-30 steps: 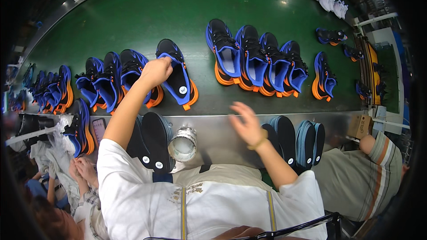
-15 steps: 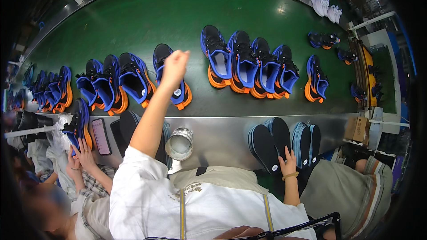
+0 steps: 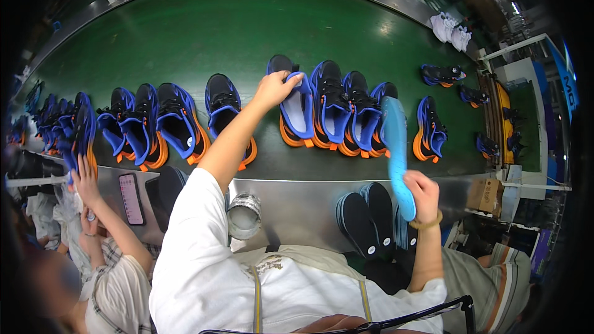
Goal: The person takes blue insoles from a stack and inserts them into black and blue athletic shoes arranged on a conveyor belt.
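My left hand is closed on the upper part of a black and blue sneaker with an orange sole, pinching at its tongue and laces. A pale lining shows inside that shoe. In my right hand is a light blue insole, gripped at its lower end and held upright, its top covering part of the rightmost shoe of the row. Beside the held sneaker stand similar sneakers. Stacks of dark insoles with blue edges lie on the metal ledge, left of my right hand.
A green conveyor belt carries more sneakers to the left and a single one to the right. On the metal ledge stand a whitish-coated can and a phone. A co-worker's hand touches a sneaker at far left.
My left hand has moved right and down, from above one sneaker onto another. My right hand has lifted an insole off the stacks and raised it over the belt's edge.
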### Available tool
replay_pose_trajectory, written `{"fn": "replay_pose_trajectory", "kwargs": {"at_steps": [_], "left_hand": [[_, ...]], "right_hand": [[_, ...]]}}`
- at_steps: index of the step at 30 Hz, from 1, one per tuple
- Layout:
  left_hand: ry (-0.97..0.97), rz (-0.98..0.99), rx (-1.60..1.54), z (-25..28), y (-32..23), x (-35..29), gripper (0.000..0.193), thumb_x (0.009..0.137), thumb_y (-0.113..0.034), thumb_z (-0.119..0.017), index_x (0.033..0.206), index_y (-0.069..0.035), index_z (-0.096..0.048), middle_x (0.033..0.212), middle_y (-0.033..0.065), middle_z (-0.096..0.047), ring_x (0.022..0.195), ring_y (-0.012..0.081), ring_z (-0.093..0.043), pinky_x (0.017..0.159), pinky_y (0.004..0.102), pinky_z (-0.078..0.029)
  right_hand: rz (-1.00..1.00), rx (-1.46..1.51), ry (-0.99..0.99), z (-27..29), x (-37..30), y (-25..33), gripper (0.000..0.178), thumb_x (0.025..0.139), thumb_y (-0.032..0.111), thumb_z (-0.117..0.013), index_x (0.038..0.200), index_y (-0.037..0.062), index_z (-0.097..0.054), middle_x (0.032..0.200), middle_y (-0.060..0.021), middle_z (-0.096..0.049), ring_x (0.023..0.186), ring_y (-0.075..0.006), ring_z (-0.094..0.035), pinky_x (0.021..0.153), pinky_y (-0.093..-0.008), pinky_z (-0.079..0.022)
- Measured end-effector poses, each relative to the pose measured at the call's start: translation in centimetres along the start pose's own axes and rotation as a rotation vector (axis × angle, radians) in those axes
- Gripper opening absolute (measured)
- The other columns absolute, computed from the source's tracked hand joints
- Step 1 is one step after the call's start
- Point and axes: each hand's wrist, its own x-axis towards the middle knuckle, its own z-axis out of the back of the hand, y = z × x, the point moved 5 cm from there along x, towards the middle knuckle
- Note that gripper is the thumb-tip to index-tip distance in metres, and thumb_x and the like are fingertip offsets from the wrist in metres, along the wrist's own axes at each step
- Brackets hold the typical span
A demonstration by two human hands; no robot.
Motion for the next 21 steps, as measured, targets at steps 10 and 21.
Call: {"fn": "replay_pose_trajectory", "kwargs": {"at_steps": [10, 21], "left_hand": [[0.035, 0.265, -0.503, -1.8, 5.1, -4.5, 0.046, 0.076, -0.041, -0.059, 0.081, 0.005, -0.061, 0.068, 0.0048, -0.059, 0.059, 0.0083, -0.052, 0.054, 0.0213, -0.042], [0.113, 0.195, -0.44, -2.6, 4.4, -4.8, 0.047, 0.076, -0.044, -0.058, 0.076, 0.004, -0.061, 0.063, 0.0034, -0.056, 0.056, 0.0082, -0.048, 0.052, 0.0229, -0.04]], "right_hand": [[0.071, -0.524, 0.645, -18.3, 8.7, 2.2, 0.018, 0.066, 0.018, -0.062, 0.071, 0.0018, -0.065, 0.062, -0.0126, -0.06, 0.058, -0.0205, -0.058, 0.059, -0.0301, -0.046], [0.512, -1.083, 0.37, -24.2, 9.9, -3.4, 0.021, 0.072, 0.013, -0.052, 0.083, -0.0025, -0.06, 0.091, -0.0205, -0.049, 0.086, -0.0333, -0.051, 0.072, -0.0394, -0.046]]}}
